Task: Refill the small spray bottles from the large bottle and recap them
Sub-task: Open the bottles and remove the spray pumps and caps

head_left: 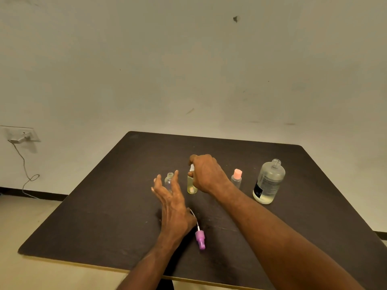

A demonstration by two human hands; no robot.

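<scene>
Hands: left [170, 203] spread, holding nothing | right [206, 174] grips yellow bottle's [191, 185] cap | mid-table [104, 206]

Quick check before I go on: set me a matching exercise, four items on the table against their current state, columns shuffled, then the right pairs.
Items:
1. large bottle
2. purple spray head
3. clear small bottle
4. yellowish small bottle

States:
A. lying on its side on the table
B. top gripped by the right hand
C. uncapped, at the far right
D. uncapped, just beyond the open left hand

Pairs: 1-C, 2-A, 3-D, 4-B
</scene>
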